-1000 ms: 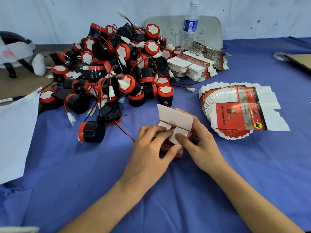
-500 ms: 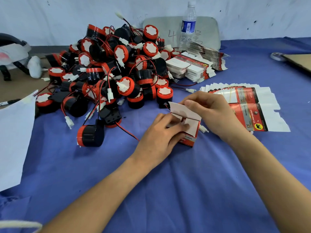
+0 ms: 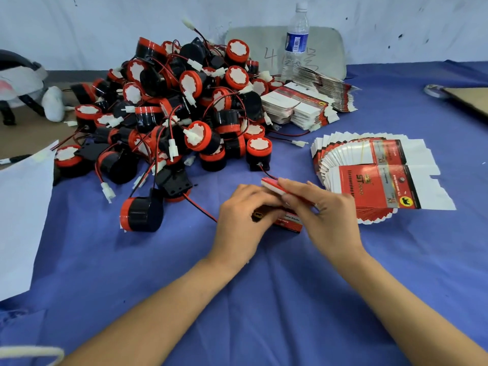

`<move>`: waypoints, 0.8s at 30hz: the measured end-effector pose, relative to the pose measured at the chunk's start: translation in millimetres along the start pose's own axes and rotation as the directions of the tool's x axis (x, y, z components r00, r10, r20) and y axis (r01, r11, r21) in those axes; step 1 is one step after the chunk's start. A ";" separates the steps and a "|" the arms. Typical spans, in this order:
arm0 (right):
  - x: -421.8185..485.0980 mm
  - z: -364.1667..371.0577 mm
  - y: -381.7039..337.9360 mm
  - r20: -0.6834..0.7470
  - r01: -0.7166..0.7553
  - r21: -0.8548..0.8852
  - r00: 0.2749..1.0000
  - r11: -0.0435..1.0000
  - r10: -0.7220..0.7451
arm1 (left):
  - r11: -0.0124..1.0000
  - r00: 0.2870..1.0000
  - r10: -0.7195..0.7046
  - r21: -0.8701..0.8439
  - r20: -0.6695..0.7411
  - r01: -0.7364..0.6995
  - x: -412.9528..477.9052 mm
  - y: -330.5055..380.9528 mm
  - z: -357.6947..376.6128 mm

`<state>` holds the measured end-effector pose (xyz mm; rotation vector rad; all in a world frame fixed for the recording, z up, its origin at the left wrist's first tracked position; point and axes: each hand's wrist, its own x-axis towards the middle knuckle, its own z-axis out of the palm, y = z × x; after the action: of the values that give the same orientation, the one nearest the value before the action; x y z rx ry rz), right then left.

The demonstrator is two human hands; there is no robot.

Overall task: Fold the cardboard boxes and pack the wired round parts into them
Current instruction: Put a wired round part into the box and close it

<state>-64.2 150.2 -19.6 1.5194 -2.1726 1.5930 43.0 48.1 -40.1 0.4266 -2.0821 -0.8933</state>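
Observation:
A small red and white cardboard box (image 3: 289, 221) stands on the blue cloth between both hands. My left hand (image 3: 241, 221) grips its left side, fingers curled round it. My right hand (image 3: 320, 211) presses the white lid flap (image 3: 272, 185) down over the top with straight fingers. A big heap of black and red wired round parts (image 3: 182, 112) lies behind, one single part (image 3: 141, 213) closer at the left. A fanned stack of flat boxes (image 3: 377, 178) lies to the right.
More flat box stacks (image 3: 298, 107) and a water bottle (image 3: 295, 40) stand at the back. A white paper sheet (image 3: 23, 215) covers the left edge. A brown board (image 3: 470, 99) sits at far right. Loose red-black wires trail near the box.
The lid flap, upright a second ago, has been folded down over the box top by my right hand. My left hand stayed on the box's left side.

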 end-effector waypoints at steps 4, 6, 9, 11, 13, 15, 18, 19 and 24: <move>-4.4 5.3 6.7 0.020 -0.028 0.031 0.999 0.999 0.027 | 0.992 0.986 -0.118 -0.060 -0.120 0.112 -2.1 1.1 -1.5; -7.2 6.3 10.5 0.049 -0.014 0.039 0.999 0.999 0.012 | 0.984 0.974 -0.165 -0.089 -0.156 0.153 -0.4 -1.6 -5.0; -7.9 2.9 12.2 0.083 -0.039 0.070 0.996 0.997 0.033 | 0.964 0.968 -0.234 -0.151 -0.085 0.220 1.4 -3.0 -8.9; -5.8 0.3 11.8 0.104 -0.078 0.109 0.992 0.991 0.067 | 0.963 0.973 -0.227 -0.157 -0.033 0.219 2.1 -3.4 -10.5; -4.3 -1.1 10.6 0.118 -0.112 0.154 0.988 0.982 0.095 | 0.969 0.979 -0.206 -0.140 -0.007 0.203 3.6 -5.2 -12.6; -4.2 -1.5 10.4 0.124 -0.129 0.186 0.987 0.974 0.107 | 0.969 0.979 -0.201 -0.145 0.022 0.202 5.6 -8.2 -15.8; -4.0 -2.3 11.4 0.136 -0.155 0.223 0.983 0.962 0.127 | 0.968 0.978 -0.192 -0.148 0.087 0.203 9.3 -13.9 -21.5; -3.9 -2.6 12.3 0.139 -0.154 0.229 0.982 0.961 0.124 | 0.969 0.977 -0.184 -0.147 0.106 0.199 10.4 -15.5 -23.1; -5.0 -0.8 18.7 0.138 -0.088 0.172 0.988 0.981 0.064 | 0.983 0.987 -0.094 -0.144 0.126 0.112 13.0 -19.2 -25.9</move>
<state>-75.4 153.9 -35.0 1.6524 -2.2347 1.8034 55.2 15.9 -35.9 0.4127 -2.0969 -1.1549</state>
